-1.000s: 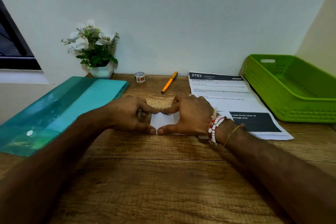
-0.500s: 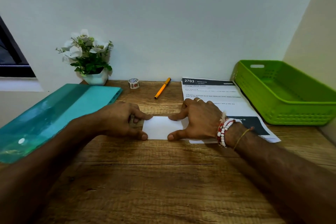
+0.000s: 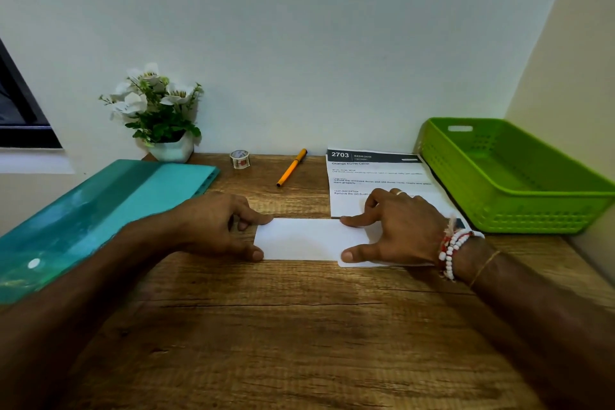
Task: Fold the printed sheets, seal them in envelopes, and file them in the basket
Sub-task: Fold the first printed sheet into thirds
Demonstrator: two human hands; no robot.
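Note:
A folded white sheet (image 3: 303,239) lies flat on the wooden desk (image 3: 299,326), blank side up. My left hand (image 3: 216,226) presses its left end with forefinger and thumb. My right hand (image 3: 396,230) presses its right end the same way, fingers spread. Behind my right hand lies a printed sheet (image 3: 372,173) headed "2703". The green basket (image 3: 519,176) stands at the far right and holds nothing that I can see.
A teal folder (image 3: 100,220) lies at the left. At the back against the wall stand a small white flower pot (image 3: 169,146), a roll of tape (image 3: 239,159) and an orange pen (image 3: 292,167). Walls close the back and right.
Both hands have slid apart along the folded sheet, left hand leftward and right hand rightward, uncovering its white middle. The view has tilted slightly.

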